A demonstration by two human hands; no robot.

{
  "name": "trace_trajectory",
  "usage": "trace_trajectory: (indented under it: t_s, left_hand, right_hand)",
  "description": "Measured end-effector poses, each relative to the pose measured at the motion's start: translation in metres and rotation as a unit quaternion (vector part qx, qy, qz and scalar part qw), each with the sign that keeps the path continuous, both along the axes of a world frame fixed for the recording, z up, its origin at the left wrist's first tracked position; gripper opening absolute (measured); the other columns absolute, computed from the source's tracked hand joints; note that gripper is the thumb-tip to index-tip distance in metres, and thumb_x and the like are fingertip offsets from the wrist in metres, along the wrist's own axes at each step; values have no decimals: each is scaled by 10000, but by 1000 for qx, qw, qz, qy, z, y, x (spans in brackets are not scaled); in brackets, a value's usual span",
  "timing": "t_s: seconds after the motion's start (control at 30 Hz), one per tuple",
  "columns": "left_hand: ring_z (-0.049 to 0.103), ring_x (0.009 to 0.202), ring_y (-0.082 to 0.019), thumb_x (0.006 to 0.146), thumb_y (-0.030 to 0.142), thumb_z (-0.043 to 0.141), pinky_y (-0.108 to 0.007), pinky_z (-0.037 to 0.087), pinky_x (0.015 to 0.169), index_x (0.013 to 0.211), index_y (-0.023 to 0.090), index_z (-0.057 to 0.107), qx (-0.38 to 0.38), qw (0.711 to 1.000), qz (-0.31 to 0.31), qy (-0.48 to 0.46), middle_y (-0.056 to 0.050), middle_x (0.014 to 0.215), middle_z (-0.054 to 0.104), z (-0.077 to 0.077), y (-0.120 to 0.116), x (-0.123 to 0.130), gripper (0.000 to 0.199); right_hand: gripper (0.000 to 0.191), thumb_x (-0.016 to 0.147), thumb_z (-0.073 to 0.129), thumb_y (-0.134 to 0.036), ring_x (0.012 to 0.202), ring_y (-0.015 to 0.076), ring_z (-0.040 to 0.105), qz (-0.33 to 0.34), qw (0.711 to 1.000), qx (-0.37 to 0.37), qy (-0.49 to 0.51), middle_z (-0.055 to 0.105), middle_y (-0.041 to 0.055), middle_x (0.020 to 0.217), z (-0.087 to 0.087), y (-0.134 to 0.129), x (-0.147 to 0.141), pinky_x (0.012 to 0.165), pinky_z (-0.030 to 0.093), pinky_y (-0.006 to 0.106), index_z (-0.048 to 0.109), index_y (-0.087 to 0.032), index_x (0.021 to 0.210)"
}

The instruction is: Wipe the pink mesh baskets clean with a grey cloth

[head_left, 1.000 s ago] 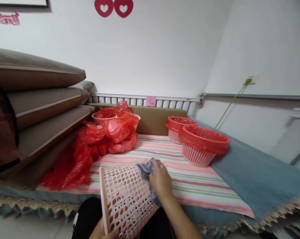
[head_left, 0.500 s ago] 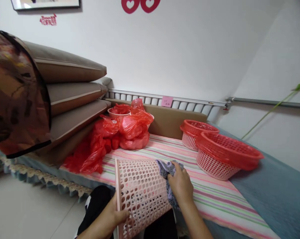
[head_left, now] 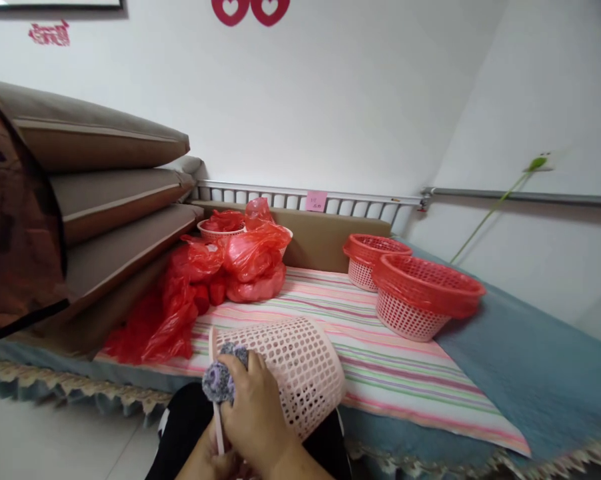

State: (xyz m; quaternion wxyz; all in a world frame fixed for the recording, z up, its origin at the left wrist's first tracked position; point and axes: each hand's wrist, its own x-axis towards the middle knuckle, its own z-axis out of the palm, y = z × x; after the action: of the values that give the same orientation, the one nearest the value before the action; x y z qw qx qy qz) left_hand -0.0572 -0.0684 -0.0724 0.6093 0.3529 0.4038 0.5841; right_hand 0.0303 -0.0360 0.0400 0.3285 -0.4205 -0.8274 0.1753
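Observation:
A pale pink perforated plastic basket [head_left: 310, 373] lies on its side above my lap, its base toward the right. My left hand [head_left: 218, 460] grips its rim at the lower left, partly covered by my other arm. My right hand [head_left: 253, 400] is closed around a grey and purple cloth [head_left: 219, 380], pressing it against the basket's rim end. The fingertips of my left hand are mostly hidden.
Two baskets lined with red plastic bags, a nearer one [head_left: 415, 323] and a farther one [head_left: 363, 273], stand on the striped sheet [head_left: 405, 383]. Red plastic bags [head_left: 255, 260] lie heaped at left, beside stacked cushions [head_left: 125, 193]. A radiator [head_left: 395, 212] runs behind.
My right hand has moved left with the cloth, from the basket's base end to its rim. The basket has turned, showing more of its base end. The view has shifted right.

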Motion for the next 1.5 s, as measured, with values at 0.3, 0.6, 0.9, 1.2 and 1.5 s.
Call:
trace_trajectory:
  t_s: [0.3,0.6,0.9,1.2,1.5]
  left_hand:
    - [489,1208,-376,640,479,745,-524,297,1056,1324,167,436,61,996,-65,-13,-171,1198,642,8,-2,2,813]
    - [394,1296,-346,629,456,766,-487,242,1104,1327,193,447,28,998,-62,-16,-147,1286,590,32,-7,6,811]
    - [353,1315,-363,624,485,760,-520,173,1112,1248,198,551,35,997,-74,10,-153,1271,602,29,-10,3,718]
    - [450,1252,-347,612,439,786,-492,285,1070,1298,250,485,51,997,-38,-42,-112,1271,606,10,-1,6,772]
    - [313,1342,-333,663,383,761,-501,149,1125,1199,229,591,55,994,-33,83,-94,1301,587,50,-8,5,583]
  right_hand:
    - [506,713,472,-124,966,251,546,-280,954,21,-109,573,109,1036,6,99,108,793,424,327,524,-223,1206]
    - [507,747,524,-252,969,292,529,-406,907,96,-46,535,123,1014,25,119,149,772,440,390,488,-233,1252]
    - [754,630,460,-69,1227,184,437,-10,999,14,43,467,54,1344,25,81,86,1057,331,379,349,-236,1357]
    - [509,645,588,-123,1297,243,358,175,983,7,-49,490,24,1344,-7,12,91,1086,254,481,585,-294,1125]
    - [307,790,540,-273,1113,233,527,-115,979,88,144,597,87,1154,-29,48,117,987,402,433,600,-226,1087]
